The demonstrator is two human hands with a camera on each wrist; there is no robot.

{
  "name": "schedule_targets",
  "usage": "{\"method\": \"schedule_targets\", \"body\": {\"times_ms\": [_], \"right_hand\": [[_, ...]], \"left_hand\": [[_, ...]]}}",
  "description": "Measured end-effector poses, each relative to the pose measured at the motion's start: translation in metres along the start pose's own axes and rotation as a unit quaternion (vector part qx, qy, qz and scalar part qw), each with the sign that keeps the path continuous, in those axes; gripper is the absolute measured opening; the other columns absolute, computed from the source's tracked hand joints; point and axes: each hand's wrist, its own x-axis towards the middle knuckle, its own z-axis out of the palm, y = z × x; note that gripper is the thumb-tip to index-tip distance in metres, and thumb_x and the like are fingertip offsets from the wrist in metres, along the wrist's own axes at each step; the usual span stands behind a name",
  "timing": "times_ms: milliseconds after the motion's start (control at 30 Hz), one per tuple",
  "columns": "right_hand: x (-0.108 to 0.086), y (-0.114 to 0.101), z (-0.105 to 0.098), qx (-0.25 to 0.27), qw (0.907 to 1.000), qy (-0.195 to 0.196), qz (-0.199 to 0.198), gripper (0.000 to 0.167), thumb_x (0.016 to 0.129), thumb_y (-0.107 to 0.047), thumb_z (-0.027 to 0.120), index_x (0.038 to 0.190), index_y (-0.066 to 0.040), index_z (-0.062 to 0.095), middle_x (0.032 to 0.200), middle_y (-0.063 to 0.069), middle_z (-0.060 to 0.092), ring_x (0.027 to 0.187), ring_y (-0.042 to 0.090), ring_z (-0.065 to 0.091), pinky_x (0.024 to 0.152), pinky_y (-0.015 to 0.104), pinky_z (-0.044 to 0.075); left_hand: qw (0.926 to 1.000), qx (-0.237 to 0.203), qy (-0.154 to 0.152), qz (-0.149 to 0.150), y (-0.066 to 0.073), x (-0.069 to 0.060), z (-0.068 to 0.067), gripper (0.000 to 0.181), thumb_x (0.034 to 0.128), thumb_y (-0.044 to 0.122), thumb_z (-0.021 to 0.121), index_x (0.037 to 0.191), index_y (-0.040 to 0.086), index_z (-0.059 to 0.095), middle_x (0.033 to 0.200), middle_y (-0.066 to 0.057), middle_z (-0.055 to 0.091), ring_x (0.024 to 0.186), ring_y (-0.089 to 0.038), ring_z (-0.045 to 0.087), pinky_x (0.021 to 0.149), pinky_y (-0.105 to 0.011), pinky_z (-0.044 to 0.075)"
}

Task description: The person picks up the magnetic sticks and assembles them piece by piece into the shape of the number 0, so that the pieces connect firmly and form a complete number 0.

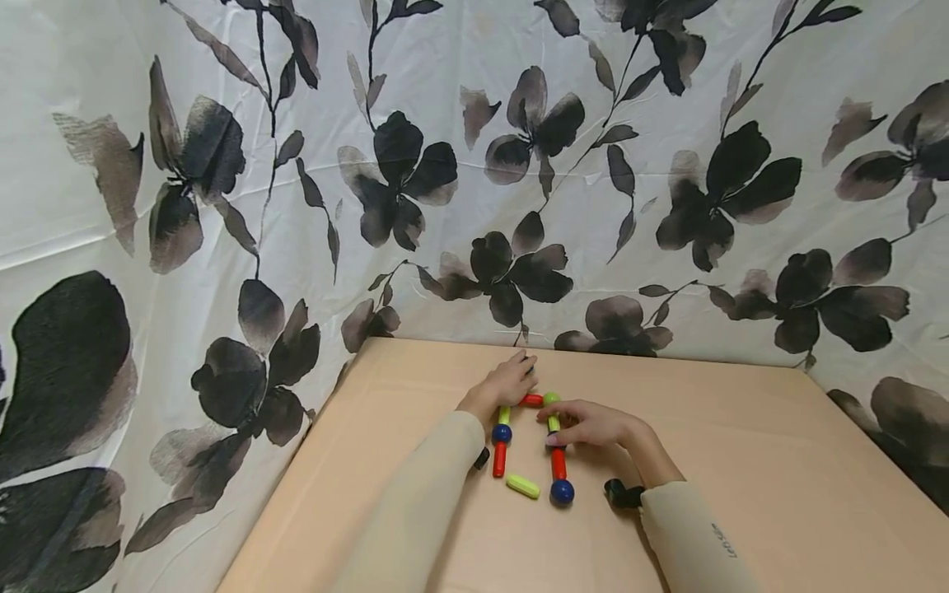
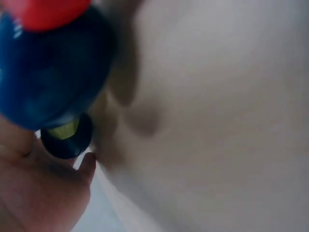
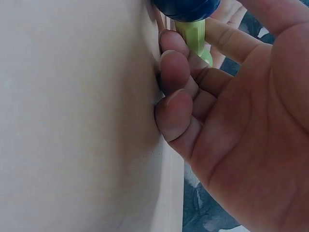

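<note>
Red and yellow-green toy building sticks joined by balls form two rows with a red crosspiece [image 1: 530, 400]. My left hand [image 1: 509, 383] bends over the far end of the left row, its fingers round a blue ball [image 2: 67, 145] that it largely hides. Nearer in that row are another blue ball [image 1: 502, 433] and a red stick [image 1: 500, 459]. My right hand [image 1: 596, 424] pinches the right row, index finger at the green stick [image 3: 192, 37] and thumb at the blue ball [image 3: 187, 7]. Beyond the index finger is a green ball [image 1: 551, 399].
A loose yellow-green stick [image 1: 522, 486] lies between the near ends of the rows. The right row ends nearest me in a red stick [image 1: 558, 464] and a blue ball [image 1: 562, 492]. Behind the tan table [image 1: 741, 461] hangs a flower-patterned cloth [image 1: 460, 49].
</note>
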Motion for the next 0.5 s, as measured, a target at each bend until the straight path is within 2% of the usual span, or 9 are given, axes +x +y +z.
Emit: {"method": "schedule_targets", "body": {"times_ms": [133,200,300,433,500], "right_hand": [[0.0,-0.001,-0.001,0.005,1.0,0.002,0.003,0.048,0.098,-0.034,0.073,0.141,-0.018,0.062,0.122,0.006,0.057,0.118,0.027,0.045,0.095,0.047,0.038],[0.0,-0.002,-0.001,0.008,1.0,0.002,0.003,0.048,0.098,-0.034,0.073,0.142,-0.017,0.061,0.122,0.006,0.056,0.117,0.027,0.045,0.094,0.047,0.038],[0.0,-0.002,0.0,0.014,0.9999,0.0,0.002,0.048,0.098,-0.033,0.073,0.142,-0.016,0.061,0.112,0.007,0.054,0.113,0.027,0.045,0.088,0.044,0.037],[0.001,-0.001,0.0,0.02,0.9998,-0.001,0.006,0.048,0.098,-0.034,0.073,0.141,-0.017,0.061,0.102,0.007,0.051,0.107,0.025,0.045,0.082,0.041,0.036],[0.001,-0.001,0.001,0.02,0.9998,0.0,0.006,0.047,0.098,-0.034,0.073,0.14,-0.017,0.062,0.101,0.006,0.05,0.106,0.025,0.045,0.081,0.041,0.036]], "left_hand": [[0.9991,0.035,0.022,-0.005,0.0,-0.001,0.003,0.045,0.1095,0.028,0.051,0.154,0.021,0.051,0.151,-0.01,0.051,0.136,-0.03,0.052,0.115,-0.049,0.041],[0.9983,0.049,0.03,-0.003,0.0,-0.003,0.002,0.041,0.1082,0.029,0.055,0.148,0.023,0.057,0.14,-0.007,0.058,0.128,-0.027,0.055,0.112,-0.046,0.042],[0.9972,0.06,0.044,0.005,-0.003,-0.003,0.001,0.037,0.1073,0.032,0.057,0.144,0.025,0.06,0.132,-0.005,0.064,0.124,-0.024,0.058,0.108,-0.044,0.041],[0.9973,0.018,0.065,0.026,-0.007,-0.009,-0.007,0.039,0.1081,0.035,0.056,0.144,0.021,0.06,0.136,-0.006,0.065,0.128,-0.025,0.059,0.108,-0.046,0.041],[0.9971,-0.011,0.062,0.042,-0.008,-0.015,-0.014,0.041,0.1086,0.036,0.055,0.146,0.018,0.059,0.138,-0.007,0.065,0.129,-0.025,0.06,0.112,-0.045,0.042]]}}
